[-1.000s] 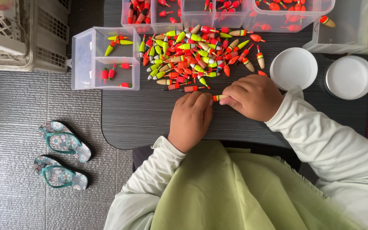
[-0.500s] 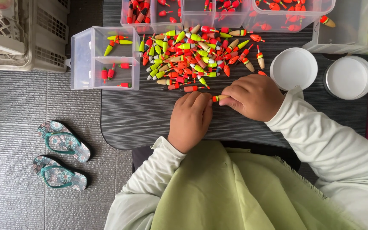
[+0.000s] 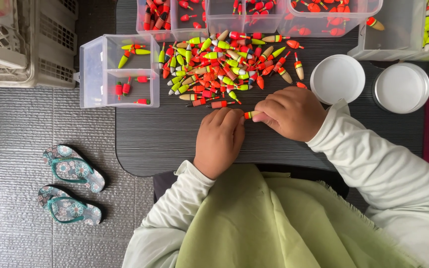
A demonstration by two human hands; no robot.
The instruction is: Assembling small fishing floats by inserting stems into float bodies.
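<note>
Float position: a small orange-and-yellow fishing float (image 3: pixel 249 114) sits between your two hands, just above the dark desk (image 3: pixel 165 134). Your right hand (image 3: pixel 290 113) is closed on it, pinching its right end between thumb and fingertips. Your left hand (image 3: pixel 219 140) rests knuckles-up on the desk, fingers curled together; its fingertips touch the float's left end, but you cannot tell from this view whether they grip it. The loose pile of floats (image 3: pixel 222 64) lies just beyond both hands, near but apart from the held float. Compared with the picture half a second ago, nothing has shifted: both hands, the float and the pile keep the same places. Count as follows: two hands; one float held; loose floats in the pile too many and too overlapped to count. One clear compartment box (image 3: pixel 95 69) stands left of the pile with about eight floats in it. Two round white lids (image 3: pixel 337 78) (image 3: pixel 402 88) lie right of the pile. Two patterned sandals (image 3: pixel 73 168) (image 3: pixel 68 204) lie on the floor (image 3: pixel 21 164) to your left.
</note>
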